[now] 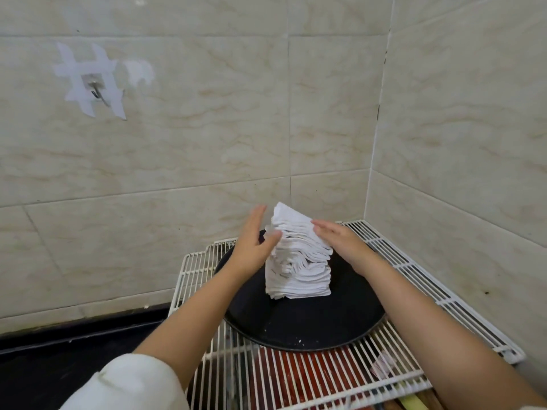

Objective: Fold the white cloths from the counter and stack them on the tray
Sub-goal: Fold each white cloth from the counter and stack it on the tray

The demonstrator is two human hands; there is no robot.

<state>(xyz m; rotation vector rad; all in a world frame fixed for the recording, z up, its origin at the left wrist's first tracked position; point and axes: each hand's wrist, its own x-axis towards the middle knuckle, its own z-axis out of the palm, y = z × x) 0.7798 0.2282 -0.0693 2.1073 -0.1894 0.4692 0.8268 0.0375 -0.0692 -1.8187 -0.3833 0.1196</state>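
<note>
A tall stack of folded white cloths [297,261] stands on a round black tray [307,324] and leans a little at the top. My left hand [254,241] is flat against the stack's upper left side, fingers straight and thumb touching the cloths. My right hand [340,238] lies flat against the upper right side, fingertips on the cloth edges. Both hands press the stack from the sides; neither grips a cloth.
The tray rests on a white wire rack [414,291] in the corner of two tiled walls, with red items under its bars. A black counter [74,359] lies at lower left. A metal hook [96,91] is taped to the wall.
</note>
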